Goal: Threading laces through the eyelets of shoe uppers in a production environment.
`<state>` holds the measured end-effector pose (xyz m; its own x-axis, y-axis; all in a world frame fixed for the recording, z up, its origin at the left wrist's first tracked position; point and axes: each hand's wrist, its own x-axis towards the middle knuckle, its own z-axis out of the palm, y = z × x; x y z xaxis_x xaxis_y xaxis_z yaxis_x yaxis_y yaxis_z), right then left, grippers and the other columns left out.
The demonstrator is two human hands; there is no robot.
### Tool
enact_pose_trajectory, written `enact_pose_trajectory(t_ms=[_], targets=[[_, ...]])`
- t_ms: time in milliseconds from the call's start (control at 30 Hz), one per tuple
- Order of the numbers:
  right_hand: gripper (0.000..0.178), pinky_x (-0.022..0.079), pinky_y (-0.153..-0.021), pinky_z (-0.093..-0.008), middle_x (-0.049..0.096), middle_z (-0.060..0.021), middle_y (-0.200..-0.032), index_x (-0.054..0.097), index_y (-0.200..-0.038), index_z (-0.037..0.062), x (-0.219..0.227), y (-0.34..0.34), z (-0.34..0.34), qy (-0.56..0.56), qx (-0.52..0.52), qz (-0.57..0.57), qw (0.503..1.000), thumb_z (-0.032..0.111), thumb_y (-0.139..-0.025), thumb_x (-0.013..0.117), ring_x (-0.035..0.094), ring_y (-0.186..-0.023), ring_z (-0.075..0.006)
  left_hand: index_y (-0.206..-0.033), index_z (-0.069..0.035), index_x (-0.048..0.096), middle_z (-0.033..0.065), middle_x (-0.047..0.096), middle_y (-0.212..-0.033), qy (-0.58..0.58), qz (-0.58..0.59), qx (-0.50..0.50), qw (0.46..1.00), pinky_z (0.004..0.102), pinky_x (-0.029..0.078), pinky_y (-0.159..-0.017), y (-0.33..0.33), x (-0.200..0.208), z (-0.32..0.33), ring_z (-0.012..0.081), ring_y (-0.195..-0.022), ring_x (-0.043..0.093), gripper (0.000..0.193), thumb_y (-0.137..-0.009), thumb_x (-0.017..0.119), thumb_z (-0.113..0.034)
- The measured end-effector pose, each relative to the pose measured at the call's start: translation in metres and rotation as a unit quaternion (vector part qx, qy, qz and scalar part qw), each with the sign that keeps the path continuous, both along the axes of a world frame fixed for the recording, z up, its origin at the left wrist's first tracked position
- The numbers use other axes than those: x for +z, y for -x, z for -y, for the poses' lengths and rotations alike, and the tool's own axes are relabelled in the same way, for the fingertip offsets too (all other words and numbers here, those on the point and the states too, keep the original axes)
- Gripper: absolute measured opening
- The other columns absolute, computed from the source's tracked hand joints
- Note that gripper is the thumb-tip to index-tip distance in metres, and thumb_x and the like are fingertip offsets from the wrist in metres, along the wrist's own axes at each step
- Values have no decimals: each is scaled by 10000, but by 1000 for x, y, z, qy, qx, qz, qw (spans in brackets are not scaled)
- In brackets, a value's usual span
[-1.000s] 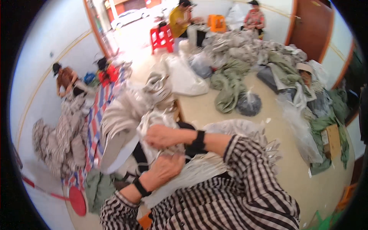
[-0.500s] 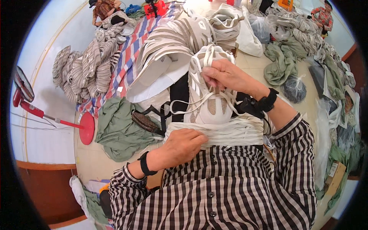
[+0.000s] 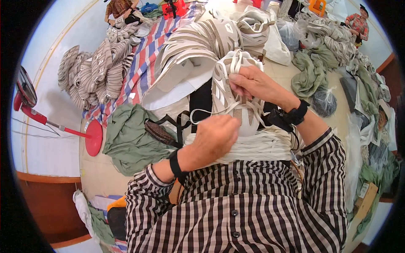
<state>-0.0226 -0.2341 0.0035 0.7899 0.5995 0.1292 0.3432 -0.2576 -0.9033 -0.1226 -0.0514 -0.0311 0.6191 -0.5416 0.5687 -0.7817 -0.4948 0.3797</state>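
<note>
A white and beige shoe upper (image 3: 221, 93) lies in front of me, its toe toward my body. Pale shoelaces (image 3: 238, 63) run through its upper part, and a loose loop curves out to the left. My right hand (image 3: 254, 86) is closed over the lacing, thumb and fingers pinched on a shoelace. Somewhat blurred, my left hand (image 3: 215, 139) hovers by the toe with its fingers curled; what is in them is hidden. Beneath it, a thick bundle of white laces (image 3: 261, 145) lies across my lap.
A curved stack of shoe uppers (image 3: 190, 40) stands just beyond. More bundled uppers (image 3: 95, 71) lie on a striped sheet (image 3: 143, 63) at left, near a red-based stand (image 3: 93, 138). Green cloth (image 3: 126, 143) spreads beside me. Two people (image 3: 357, 25) sit farther off.
My left hand has risen from the lace bundle and moved right and away from me, to the shoe's toe. My right hand keeps its grip at the lacing. The whole view has shifted slightly.
</note>
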Motion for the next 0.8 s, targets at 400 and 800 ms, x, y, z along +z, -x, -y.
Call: enact_pose_trajectory(t_ms=[400, 800], targets=[[419, 381, -461, -272, 533, -40, -534, 550, -620, -13, 4, -4, 1, -16, 19, -8, 1000, 267, -922, 474, 467, -477, -114, -857, -23, 575, 119, 576, -774, -189, 75, -73, 976, 354, 463, -521, -50, 13, 38, 255, -669, 615, 184, -674, 598, -17], [454, 403, -480, -267, 533, -46, -548, 556, -632, -23, -6, -4, 1, -48, 17, -25, 998, 310, -933, 487, 482, -506, -104, -923, 66, 549, 138, 578, -700, -268, 169, -74, 945, 345, 452, -509, -58, 14, 48, 253, -602, 609, 276, -666, 592, -25]])
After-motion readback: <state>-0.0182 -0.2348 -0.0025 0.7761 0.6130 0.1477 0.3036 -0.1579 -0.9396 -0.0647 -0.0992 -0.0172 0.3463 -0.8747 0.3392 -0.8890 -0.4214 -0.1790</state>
